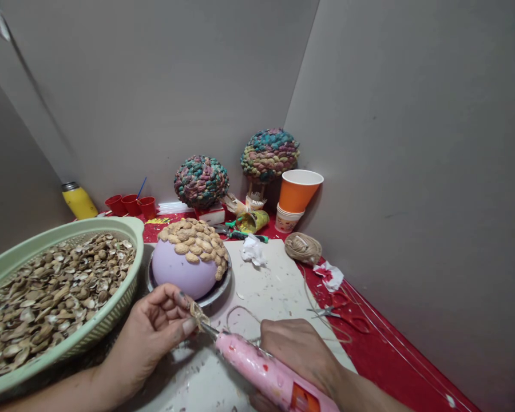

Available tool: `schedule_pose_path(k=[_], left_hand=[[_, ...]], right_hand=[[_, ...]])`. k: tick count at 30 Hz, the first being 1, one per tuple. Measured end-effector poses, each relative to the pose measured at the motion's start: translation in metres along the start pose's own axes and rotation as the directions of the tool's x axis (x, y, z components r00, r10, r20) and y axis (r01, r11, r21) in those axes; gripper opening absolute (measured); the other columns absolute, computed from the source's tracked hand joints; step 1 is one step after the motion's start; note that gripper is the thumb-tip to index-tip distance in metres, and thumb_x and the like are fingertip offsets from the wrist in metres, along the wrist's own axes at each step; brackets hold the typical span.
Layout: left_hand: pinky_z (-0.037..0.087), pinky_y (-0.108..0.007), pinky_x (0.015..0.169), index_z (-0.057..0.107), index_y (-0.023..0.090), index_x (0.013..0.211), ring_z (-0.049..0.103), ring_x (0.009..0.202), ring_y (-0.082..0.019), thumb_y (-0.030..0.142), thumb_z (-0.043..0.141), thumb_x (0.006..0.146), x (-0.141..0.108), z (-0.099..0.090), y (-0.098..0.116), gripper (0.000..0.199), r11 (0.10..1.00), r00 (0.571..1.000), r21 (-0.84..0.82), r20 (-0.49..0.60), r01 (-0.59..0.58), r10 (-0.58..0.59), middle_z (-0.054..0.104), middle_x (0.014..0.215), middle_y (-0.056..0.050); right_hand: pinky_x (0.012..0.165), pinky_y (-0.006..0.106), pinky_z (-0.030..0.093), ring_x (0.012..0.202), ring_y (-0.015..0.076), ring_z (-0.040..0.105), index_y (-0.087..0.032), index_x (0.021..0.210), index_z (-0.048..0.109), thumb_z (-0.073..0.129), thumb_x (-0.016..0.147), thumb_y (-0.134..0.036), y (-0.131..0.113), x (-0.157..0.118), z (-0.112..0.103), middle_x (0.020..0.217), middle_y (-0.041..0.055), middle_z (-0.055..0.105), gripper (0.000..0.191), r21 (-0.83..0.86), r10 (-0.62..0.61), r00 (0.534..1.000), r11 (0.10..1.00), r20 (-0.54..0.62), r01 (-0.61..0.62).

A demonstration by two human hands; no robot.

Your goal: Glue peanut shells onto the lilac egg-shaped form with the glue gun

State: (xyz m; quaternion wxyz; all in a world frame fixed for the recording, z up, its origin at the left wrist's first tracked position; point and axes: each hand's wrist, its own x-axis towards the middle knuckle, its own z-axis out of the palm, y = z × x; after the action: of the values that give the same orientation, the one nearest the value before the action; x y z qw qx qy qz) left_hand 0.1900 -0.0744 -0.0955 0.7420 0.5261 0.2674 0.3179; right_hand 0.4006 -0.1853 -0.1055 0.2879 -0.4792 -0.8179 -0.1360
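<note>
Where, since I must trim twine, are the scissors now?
The scissors lie right of centre in the head view, at the edge of the pale sheet, beyond the right hand, below the ball of twine.

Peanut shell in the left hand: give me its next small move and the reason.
Probably run glue along the peanut shell: the left hand pinches it, the right hand holds the pink glue gun with its nozzle at the shell, and the lilac ball is partly bare.

Pink glue gun (257, 360) flecked with red, lilac balloon (180, 272) under tan shells (198, 243), pale green basket (134, 274), red table (386, 357), far balls (269, 154) mottled teal, mauve and olive
</note>
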Motion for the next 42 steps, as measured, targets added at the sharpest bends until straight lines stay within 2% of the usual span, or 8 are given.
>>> schedule_pose_path(k=[4, 11, 22, 25, 28, 31, 34, 42], left_hand=[[0.049, -0.023, 0.063, 0.056, 0.018, 0.084, 0.059, 0.069, -0.012, 0.021, 0.078, 0.075, 0.000, 0.001, 0.001, 0.024, 1.000, 1.000, -0.001, -0.014, 0.003, -0.003, 0.065, 0.080, 0.000], [0.050, -0.024, 0.064, 0.055, 0.018, 0.085, 0.062, 0.070, -0.013, 0.020, 0.077, 0.075, -0.001, 0.002, 0.003, 0.024, 1.000, 1.000, -0.004, -0.020, -0.003, 0.003, 0.067, 0.080, -0.001], [0.050, -0.021, 0.065, 0.055, 0.019, 0.085, 0.060, 0.070, -0.011, 0.020, 0.077, 0.076, -0.001, 0.001, 0.003, 0.024, 0.999, 0.999, -0.012, -0.034, -0.037, 0.036, 0.067, 0.080, 0.001], [0.050, -0.021, 0.067, 0.055, 0.019, 0.085, 0.061, 0.073, -0.011, 0.020, 0.077, 0.076, -0.002, 0.001, 0.004, 0.024, 0.999, 0.998, -0.017, -0.051, -0.045, 0.044, 0.067, 0.080, 0.002], [0.051, -0.021, 0.069, 0.055, 0.019, 0.085, 0.062, 0.075, -0.011, 0.019, 0.077, 0.076, -0.002, 0.001, 0.005, 0.024, 0.999, 0.997, -0.007, -0.064, -0.045, 0.045, 0.067, 0.082, 0.002], [0.051, -0.021, 0.070, 0.055, 0.019, 0.086, 0.062, 0.075, -0.011, 0.020, 0.077, 0.077, 0.000, 0.000, 0.004, 0.023, 0.999, 0.996, -0.009, -0.072, -0.047, 0.046, 0.066, 0.083, 0.002], [0.051, -0.021, 0.070, 0.055, 0.019, 0.087, 0.062, 0.075, -0.011, 0.020, 0.077, 0.077, 0.000, -0.001, 0.004, 0.023, 0.999, 0.996, 0.003, -0.075, -0.049, 0.049, 0.066, 0.083, 0.001], [0.051, -0.020, 0.069, 0.056, 0.019, 0.087, 0.062, 0.074, -0.011, 0.021, 0.077, 0.077, -0.002, -0.002, 0.005, 0.023, 0.998, 0.995, 0.007, -0.074, -0.068, 0.068, 0.067, 0.083, 0.001]], right_hand=[[0.045, 0.032, 0.015, 0.043, 0.0125, 0.032, -0.022, 0.061, 0.048, 0.042, 0.093, -0.052, -0.003, 0.002, -0.002, 0.047, -0.0036, 0.040, 0.045, -0.061, -0.006, 0.999, 0.998, 0.040, 0.008], [0.046, 0.032, 0.017, 0.044, 0.0116, 0.035, -0.021, 0.056, 0.043, 0.048, 0.090, -0.057, 0.001, -0.005, 0.003, 0.048, -0.0027, 0.043, 0.049, -0.023, 0.020, 0.997, 1.000, 0.070, -0.018], [0.046, 0.032, 0.016, 0.046, 0.0111, 0.032, -0.020, 0.053, 0.039, 0.044, 0.092, -0.049, 0.002, -0.008, 0.006, 0.048, -0.0033, 0.039, 0.048, 0.024, 0.032, 0.998, 0.999, 0.046, -0.033], [0.045, 0.031, 0.015, 0.045, 0.0113, 0.029, -0.020, 0.053, 0.038, 0.038, 0.094, -0.049, 0.004, -0.007, 0.007, 0.047, -0.0033, 0.038, 0.050, 0.014, 0.000, 1.000, 1.000, 0.009, 0.000], [0.046, 0.032, 0.014, 0.045, 0.0112, 0.028, -0.020, 0.052, 0.039, 0.043, 0.092, -0.048, 0.002, -0.005, 0.004, 0.046, -0.0039, 0.037, 0.049, -0.016, -0.002, 0.999, 1.000, 0.036, 0.003], [0.047, 0.032, 0.014, 0.046, 0.0115, 0.029, -0.020, 0.053, 0.042, 0.047, 0.090, -0.047, -0.001, -0.003, 0.001, 0.047, -0.0041, 0.039, 0.046, -0.040, 0.017, 0.998, 0.999, 0.059, -0.015], [0.046, 0.031, 0.014, 0.045, 0.0113, 0.029, -0.020, 0.053, 0.043, 0.042, 0.092, -0.046, -0.001, -0.003, 0.000, 0.047, -0.0039, 0.040, 0.047, -0.048, 0.018, 0.999, 0.999, 0.040, -0.016], [0.046, 0.032, 0.015, 0.043, 0.0116, 0.035, -0.020, 0.050, 0.044, 0.044, 0.089, -0.050, 0.003, -0.010, 0.009, 0.046, -0.0028, 0.043, 0.049, 0.002, 0.055, 0.998, 0.998, 0.031, -0.055]])
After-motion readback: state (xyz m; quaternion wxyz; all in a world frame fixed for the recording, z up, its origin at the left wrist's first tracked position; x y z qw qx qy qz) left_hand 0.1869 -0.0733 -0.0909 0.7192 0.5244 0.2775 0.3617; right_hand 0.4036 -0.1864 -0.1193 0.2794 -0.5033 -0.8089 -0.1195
